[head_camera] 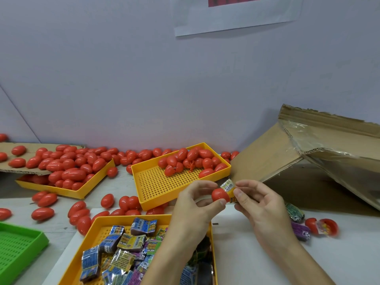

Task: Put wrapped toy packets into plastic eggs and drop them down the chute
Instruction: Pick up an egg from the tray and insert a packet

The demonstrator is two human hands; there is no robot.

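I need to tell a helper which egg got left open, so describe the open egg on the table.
Start at the big cardboard chute on the right. On the table in front of it lies the open egg, beside a purple packet. It alone gapes, a wrapper showing between its halves.

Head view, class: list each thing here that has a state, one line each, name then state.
Left hand: pinching a red egg half.
Right hand: pinching a yellow packet, partly in the egg half.
Packet tray: holds many packets.
Egg on the right: lying open, packet inside.
Cardboard chute: sloped.
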